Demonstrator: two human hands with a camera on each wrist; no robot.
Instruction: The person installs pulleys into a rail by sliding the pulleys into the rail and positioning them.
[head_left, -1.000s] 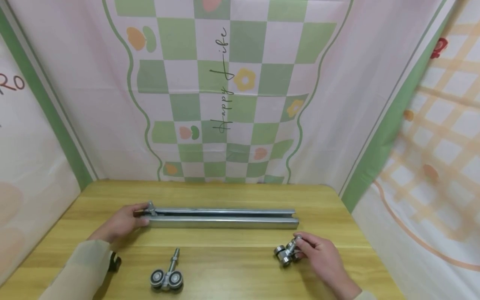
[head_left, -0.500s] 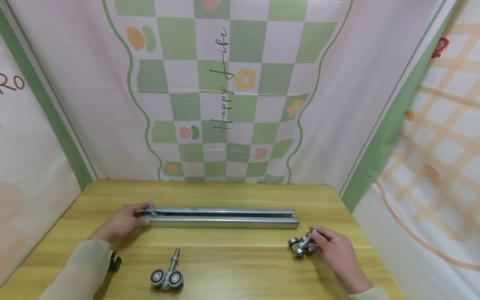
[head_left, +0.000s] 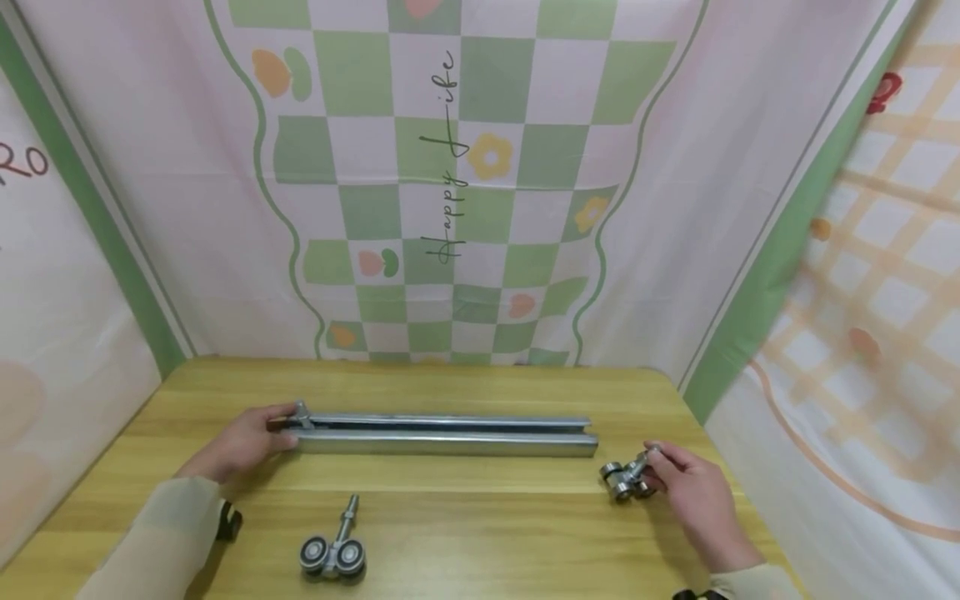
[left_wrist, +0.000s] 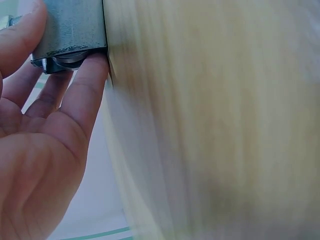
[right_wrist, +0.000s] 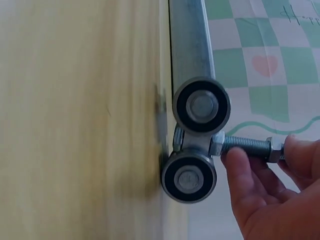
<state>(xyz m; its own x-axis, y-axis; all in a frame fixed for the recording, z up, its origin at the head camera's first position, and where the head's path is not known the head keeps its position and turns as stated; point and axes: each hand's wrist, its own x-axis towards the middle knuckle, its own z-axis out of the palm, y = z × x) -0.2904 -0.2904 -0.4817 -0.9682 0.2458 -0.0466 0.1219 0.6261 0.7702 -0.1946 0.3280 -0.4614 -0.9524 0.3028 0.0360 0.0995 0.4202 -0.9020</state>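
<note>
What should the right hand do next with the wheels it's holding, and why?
Probably ease its roller left toward the open right end of the rail. The right hand pinches the roller by its bolt, and the wheels sit just off that end, while the left hand grips the other.

A silver rail [head_left: 442, 444] lies crosswise, a roller [head_left: 302, 415] in its left end, a four-wheeled trolley [head_left: 627, 480] near its right.
</note>
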